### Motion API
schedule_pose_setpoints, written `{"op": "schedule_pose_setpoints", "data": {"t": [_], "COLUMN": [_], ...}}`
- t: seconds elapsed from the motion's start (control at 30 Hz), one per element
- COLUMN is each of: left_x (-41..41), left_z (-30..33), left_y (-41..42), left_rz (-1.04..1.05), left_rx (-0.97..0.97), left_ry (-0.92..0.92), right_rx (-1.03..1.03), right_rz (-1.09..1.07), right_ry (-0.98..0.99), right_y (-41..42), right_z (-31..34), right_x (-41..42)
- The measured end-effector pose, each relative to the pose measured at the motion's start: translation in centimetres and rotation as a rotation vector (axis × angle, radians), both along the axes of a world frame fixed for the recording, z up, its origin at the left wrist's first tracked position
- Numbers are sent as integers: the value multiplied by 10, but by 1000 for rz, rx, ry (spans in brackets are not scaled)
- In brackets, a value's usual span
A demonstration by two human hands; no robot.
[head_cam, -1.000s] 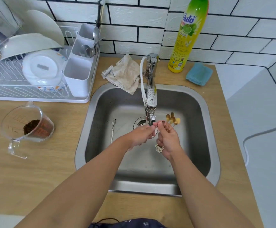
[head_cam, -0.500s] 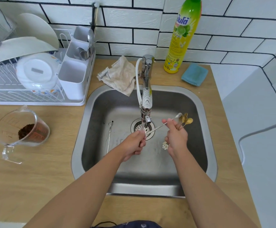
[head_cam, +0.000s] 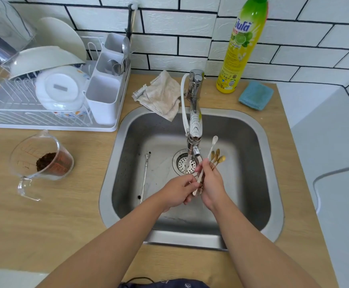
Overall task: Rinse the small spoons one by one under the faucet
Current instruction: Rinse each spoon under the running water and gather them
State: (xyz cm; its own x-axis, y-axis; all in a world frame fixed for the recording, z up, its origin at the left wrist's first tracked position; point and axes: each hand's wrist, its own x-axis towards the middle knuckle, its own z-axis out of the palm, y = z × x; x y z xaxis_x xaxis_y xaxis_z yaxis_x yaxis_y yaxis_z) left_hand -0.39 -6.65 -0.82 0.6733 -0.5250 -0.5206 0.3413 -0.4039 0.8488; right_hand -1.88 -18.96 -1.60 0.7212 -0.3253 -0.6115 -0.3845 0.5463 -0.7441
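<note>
Head view shows the right hand [head_cam: 211, 181] clutching a fan of small spoons [head_cam: 216, 156] beside the running faucet [head_cam: 194, 129] over the sink [head_cam: 252, 129], bowls up, apparently so the left hand [head_cam: 177, 191], fingers pinching the handle ends, can draw one out.

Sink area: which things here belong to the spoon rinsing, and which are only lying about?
In use:
- faucet, water running
- small spoons, held in right hand
- left hand, at the spoon handles
- sink
- long spoon lying in sink, perhaps waiting

Lying about:
- soap bottle
- blue cloth
- beige rag
- measuring cup
- dish rack
</note>
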Motion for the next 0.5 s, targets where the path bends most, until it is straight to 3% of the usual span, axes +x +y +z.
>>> {"op": "schedule_pose_setpoints", "data": {"t": [0.13,0.23,0.33,0.43,0.5], "left_x": [2,7,22,47,56], "left_z": [-1,-4,-8,-16,-25], "left_y": [-6,-7,12,44,62], "left_rz": [-8,-48,-15,29,-5], "left_rx": [147,399,468,713,912], "left_ry": [-101,-295,-311,-503,-507], "right_rx": [93,89,141,232,290], "right_rz": [-73,-82,-148,-199,-210], "right_ry": [-38,-72,-99,-107,-94], "right_y": [1,-3,-10,-15,-17], "right_z": [-3,-4,-5,-6,-5], "right_x": [3,3,2,1,1]}}
